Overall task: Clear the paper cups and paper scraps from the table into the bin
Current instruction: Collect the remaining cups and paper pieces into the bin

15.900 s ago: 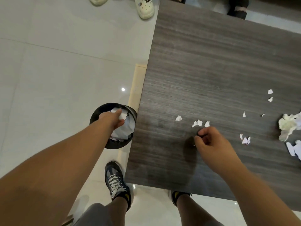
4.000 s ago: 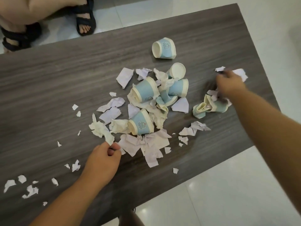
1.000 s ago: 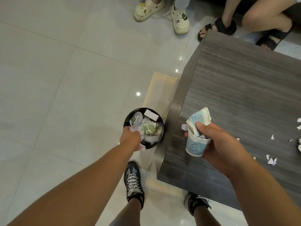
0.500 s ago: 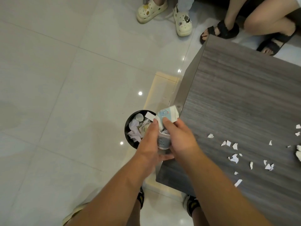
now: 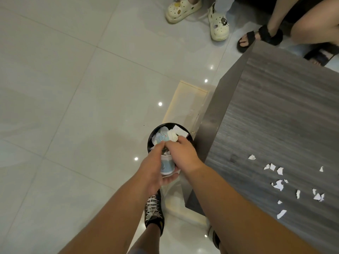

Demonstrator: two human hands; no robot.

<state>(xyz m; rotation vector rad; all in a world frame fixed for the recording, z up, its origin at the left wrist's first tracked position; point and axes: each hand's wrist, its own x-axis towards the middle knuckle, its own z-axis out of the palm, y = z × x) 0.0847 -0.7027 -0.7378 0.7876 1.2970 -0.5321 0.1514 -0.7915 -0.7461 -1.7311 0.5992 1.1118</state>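
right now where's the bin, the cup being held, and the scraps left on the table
bin (image 5: 150, 138): head view, left of black rim
paper cup (image 5: 166, 165): head view, blue side wall between the hands
paper scraps (image 5: 278, 185): head view, largest white piece on the table
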